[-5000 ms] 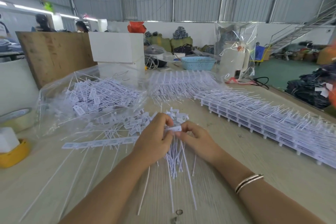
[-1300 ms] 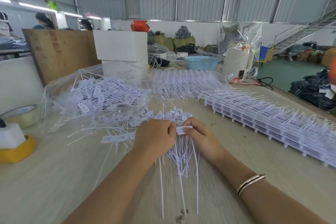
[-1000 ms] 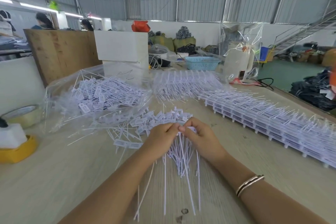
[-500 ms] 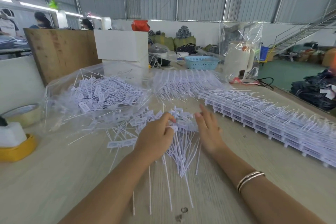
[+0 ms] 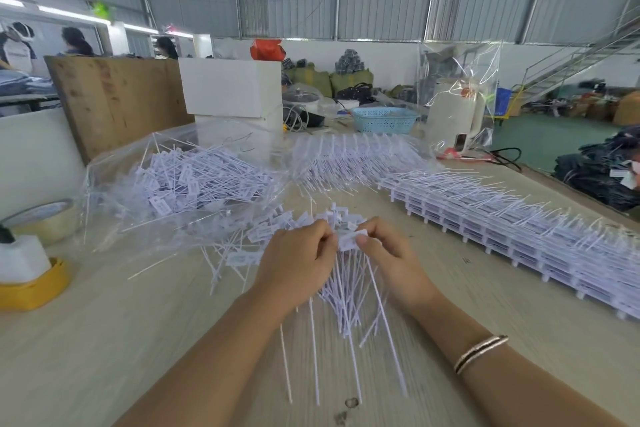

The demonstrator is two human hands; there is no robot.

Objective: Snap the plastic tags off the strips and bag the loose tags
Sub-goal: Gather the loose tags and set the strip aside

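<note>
My left hand grips a bundle of white plastic tags whose thin tails hang toward me over the table. My right hand pinches one tag head at the top of that bundle, right beside the left fingers. Loose tags lie scattered just beyond both hands. A clear plastic bag holding many loose tags lies at the left. Long stacked strips of joined tags run along the right side of the table.
A tape roll and a yellow holder with a white block sit at the left edge. Behind stand a white box, a wooden board, a blue basket and a bagged white appliance. People work far left.
Half a second ago my right hand was open, reaching over the loose tags; now it has come back and pinches a tag head against the bundle in my left hand.
</note>
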